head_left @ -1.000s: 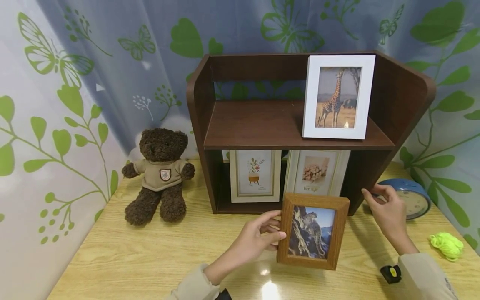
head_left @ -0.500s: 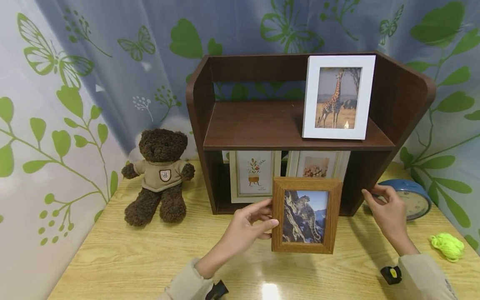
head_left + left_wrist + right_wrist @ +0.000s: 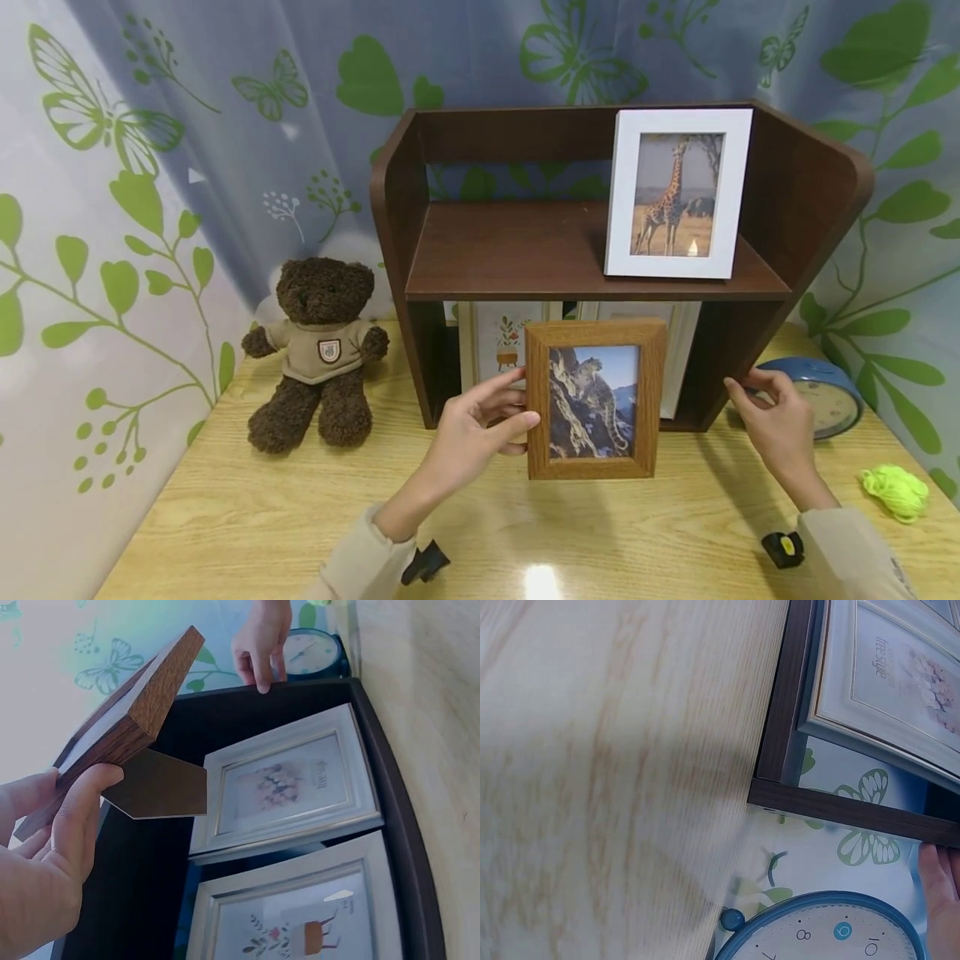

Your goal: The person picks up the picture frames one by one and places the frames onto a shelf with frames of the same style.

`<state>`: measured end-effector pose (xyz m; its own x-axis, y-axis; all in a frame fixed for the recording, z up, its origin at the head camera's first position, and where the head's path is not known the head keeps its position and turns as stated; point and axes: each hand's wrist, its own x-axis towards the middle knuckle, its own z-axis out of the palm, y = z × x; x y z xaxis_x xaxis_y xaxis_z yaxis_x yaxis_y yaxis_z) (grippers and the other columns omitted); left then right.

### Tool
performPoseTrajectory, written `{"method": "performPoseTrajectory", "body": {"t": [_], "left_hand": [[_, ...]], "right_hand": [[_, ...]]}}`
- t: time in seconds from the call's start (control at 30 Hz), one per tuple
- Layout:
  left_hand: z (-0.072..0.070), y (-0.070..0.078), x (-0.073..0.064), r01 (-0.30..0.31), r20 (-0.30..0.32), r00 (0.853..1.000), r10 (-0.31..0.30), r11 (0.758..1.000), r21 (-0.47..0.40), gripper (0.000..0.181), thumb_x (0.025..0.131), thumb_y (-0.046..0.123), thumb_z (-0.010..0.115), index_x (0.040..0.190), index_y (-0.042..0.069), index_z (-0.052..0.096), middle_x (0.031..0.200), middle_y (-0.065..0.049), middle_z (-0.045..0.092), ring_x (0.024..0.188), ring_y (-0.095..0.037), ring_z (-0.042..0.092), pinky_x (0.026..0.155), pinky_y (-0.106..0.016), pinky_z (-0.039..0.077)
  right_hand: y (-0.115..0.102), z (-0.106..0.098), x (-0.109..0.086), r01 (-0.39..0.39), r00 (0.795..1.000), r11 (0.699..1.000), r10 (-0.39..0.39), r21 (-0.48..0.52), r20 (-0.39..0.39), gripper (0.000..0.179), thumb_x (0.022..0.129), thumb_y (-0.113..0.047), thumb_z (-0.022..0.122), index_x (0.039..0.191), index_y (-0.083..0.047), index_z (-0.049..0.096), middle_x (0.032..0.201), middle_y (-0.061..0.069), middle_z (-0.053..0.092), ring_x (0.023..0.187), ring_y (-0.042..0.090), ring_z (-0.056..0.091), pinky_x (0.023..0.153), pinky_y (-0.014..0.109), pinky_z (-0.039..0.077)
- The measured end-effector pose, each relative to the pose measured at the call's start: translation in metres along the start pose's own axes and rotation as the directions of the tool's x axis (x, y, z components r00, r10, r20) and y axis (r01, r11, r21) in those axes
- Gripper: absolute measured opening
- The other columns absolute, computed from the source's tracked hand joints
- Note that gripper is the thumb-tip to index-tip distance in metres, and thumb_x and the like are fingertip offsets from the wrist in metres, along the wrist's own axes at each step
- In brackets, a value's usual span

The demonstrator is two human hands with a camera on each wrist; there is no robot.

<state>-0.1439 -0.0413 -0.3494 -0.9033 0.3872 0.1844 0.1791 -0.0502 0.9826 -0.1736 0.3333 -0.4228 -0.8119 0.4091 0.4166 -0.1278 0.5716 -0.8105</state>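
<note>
My left hand (image 3: 474, 427) pinches a brown wooden picture frame (image 3: 591, 468) by its left side, thumb in front and fingers behind. The frame is upright, holds a picture of a spotted wild cat on a rock, and hangs in front of the shelf's lower compartment. From the left wrist view, its back stand (image 3: 169, 787) juts out behind it. My right hand (image 3: 780, 425) touches the outer right side of the dark brown shelf (image 3: 487, 250) with its fingertips. Two pale picture frames, a plant print (image 3: 480, 367) and a flower print (image 3: 289, 784), stand in the lower compartment, partly hidden.
A white frame with a giraffe picture (image 3: 678, 262) stands on the upper shelf, right. Behind my right hand is a blue clock (image 3: 832, 396). Neon yellow yarn (image 3: 896, 492) lies at the right; a brown teddy bear (image 3: 322, 350) sits left on the wooden table (image 3: 225, 533).
My left hand has carried the wooden frame up and to the left, and straightened its tilt. It now covers more of the pale frames. The right hand has stayed at the shelf's side.
</note>
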Motion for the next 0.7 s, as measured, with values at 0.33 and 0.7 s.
{"method": "performPoseTrajectory", "body": {"t": [0.33,0.7], "left_hand": [[-0.011,0.018,0.004,-0.072,0.033,0.997,0.072,0.997,0.006,0.060,0.089,0.008,0.067,0.142,0.000,0.041,0.115,-0.024,0.062,0.090,-0.009,0.063,0.068,-0.038,0.059],[-0.023,0.042,0.010,-0.156,0.001,0.988,0.156,0.986,0.058,0.058,0.088,0.000,0.066,0.141,-0.003,0.042,0.113,-0.026,0.062,0.089,-0.009,0.064,0.063,-0.037,0.059]], "right_hand": [[-0.002,0.000,0.000,0.009,1.000,1.000,-0.009,0.009,-0.005,0.016,0.086,-0.009,0.069,0.097,-0.004,0.060,0.085,-0.030,0.053,0.083,-0.020,0.052,0.070,-0.001,0.044],[-0.002,0.001,0.000,0.015,1.000,1.000,-0.015,0.016,-0.022,0.019,0.085,-0.007,0.070,0.099,0.002,0.061,0.083,-0.030,0.053,0.081,-0.020,0.052,0.069,-0.001,0.044]]}}
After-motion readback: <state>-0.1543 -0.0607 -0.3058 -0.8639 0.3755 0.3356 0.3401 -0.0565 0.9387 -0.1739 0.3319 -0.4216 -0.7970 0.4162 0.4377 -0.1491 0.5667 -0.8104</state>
